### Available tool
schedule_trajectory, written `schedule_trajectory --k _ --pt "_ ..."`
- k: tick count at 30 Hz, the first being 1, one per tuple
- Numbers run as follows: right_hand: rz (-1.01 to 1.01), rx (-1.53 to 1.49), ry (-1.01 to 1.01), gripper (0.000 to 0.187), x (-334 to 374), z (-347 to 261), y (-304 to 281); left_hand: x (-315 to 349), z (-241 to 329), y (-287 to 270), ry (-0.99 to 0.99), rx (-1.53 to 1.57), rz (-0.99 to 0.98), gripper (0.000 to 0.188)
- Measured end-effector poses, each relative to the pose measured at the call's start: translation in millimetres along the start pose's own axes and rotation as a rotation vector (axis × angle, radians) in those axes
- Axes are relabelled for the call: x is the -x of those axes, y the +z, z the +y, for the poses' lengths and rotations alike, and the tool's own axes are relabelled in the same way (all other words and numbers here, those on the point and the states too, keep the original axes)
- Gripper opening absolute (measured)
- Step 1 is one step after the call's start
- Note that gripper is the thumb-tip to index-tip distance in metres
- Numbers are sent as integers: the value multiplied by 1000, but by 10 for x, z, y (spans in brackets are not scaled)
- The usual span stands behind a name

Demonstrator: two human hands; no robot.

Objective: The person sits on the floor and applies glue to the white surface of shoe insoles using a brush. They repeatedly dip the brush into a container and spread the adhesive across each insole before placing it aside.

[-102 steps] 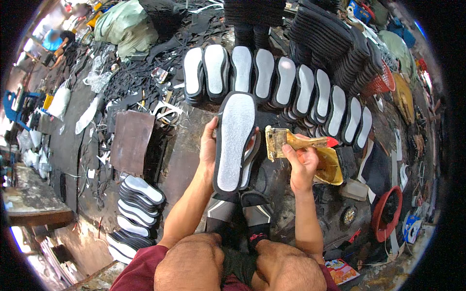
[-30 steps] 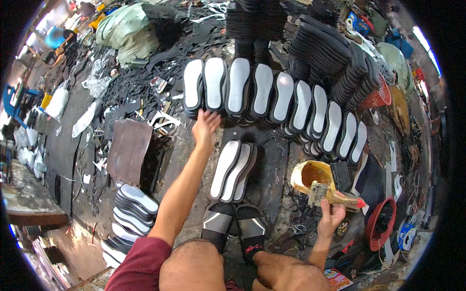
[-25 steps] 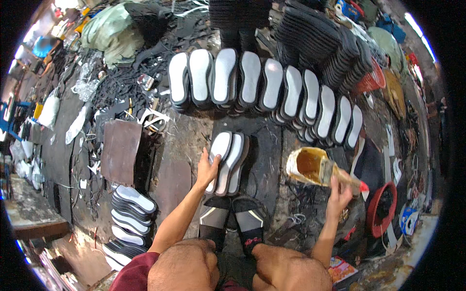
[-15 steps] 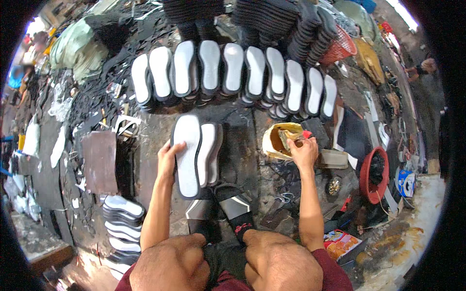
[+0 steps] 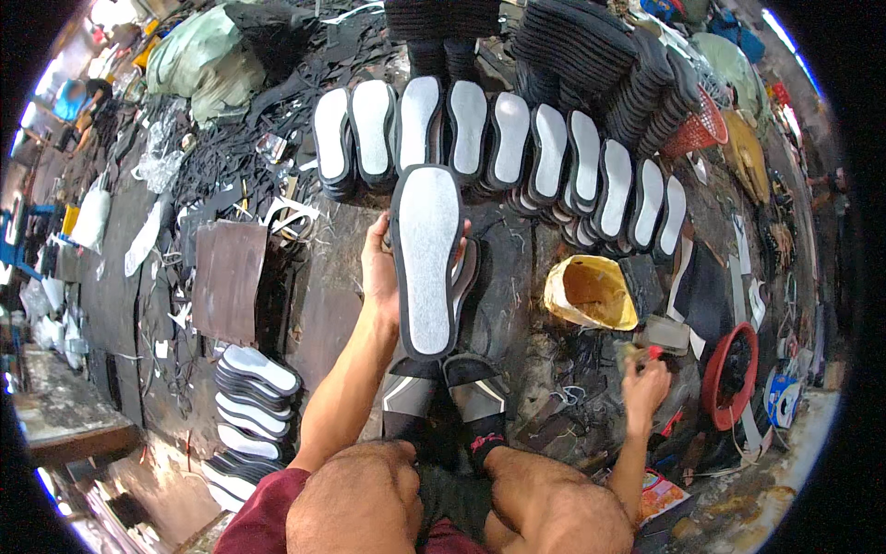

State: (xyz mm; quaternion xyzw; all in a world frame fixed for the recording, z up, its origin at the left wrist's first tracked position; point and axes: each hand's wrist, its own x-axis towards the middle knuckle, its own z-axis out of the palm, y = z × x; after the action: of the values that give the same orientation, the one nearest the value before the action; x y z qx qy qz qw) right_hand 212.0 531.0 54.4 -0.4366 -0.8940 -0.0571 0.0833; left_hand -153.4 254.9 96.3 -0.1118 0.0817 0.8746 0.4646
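My left hand (image 5: pixel 380 268) is closed around a shoe sole (image 5: pixel 429 263) with a pale grey top and black rim. It holds the sole upright in front of me, fingertips showing past its right edge. Partly hidden behind it are more soles (image 5: pixel 471 272). Off to the right, my right hand (image 5: pixel 644 388) is closed on a small brush (image 5: pixel 633 355) with a red part and yellowish bristles, slightly blurred. Up and to the left of that hand sits a cut-open yellowish container (image 5: pixel 591 294) with a brown, sticky-looking inside.
An arc of pale-topped sole stacks (image 5: pixel 510 138) runs across the far side, with tall black stacks (image 5: pixel 572 55) behind. More soles (image 5: pixel 254 397) are piled at the left near a brown sheet (image 5: pixel 229 282). A red basket (image 5: pixel 729 379) stands right. Black scraps (image 5: pixel 268 111) litter the floor.
My right hand has drawn the brush out of the yellowish container and moved down and right. My left hand has raised the sole closer. The whole view has shifted rightward in the frame.
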Motion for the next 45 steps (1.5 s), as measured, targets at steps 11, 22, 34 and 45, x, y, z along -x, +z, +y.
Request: schedule_trajectory --k 11,22,34,45 --pt "-83 -1661 -208 32 -858 -1805 -1126 -27 -325 -48 11 -162 53 88" --pt "15 -1190 -828 19 -1003 -2913 -841 19 -362 -45 133 -411 300 81" --pt "-68 -1318 -815 10 -538 -2882 -700 15 178 -313 158 -187 -265 79" --pt "83 -1189 -818 20 -1257 -3188 -812 281 -286 -87 323 -379 216 86"
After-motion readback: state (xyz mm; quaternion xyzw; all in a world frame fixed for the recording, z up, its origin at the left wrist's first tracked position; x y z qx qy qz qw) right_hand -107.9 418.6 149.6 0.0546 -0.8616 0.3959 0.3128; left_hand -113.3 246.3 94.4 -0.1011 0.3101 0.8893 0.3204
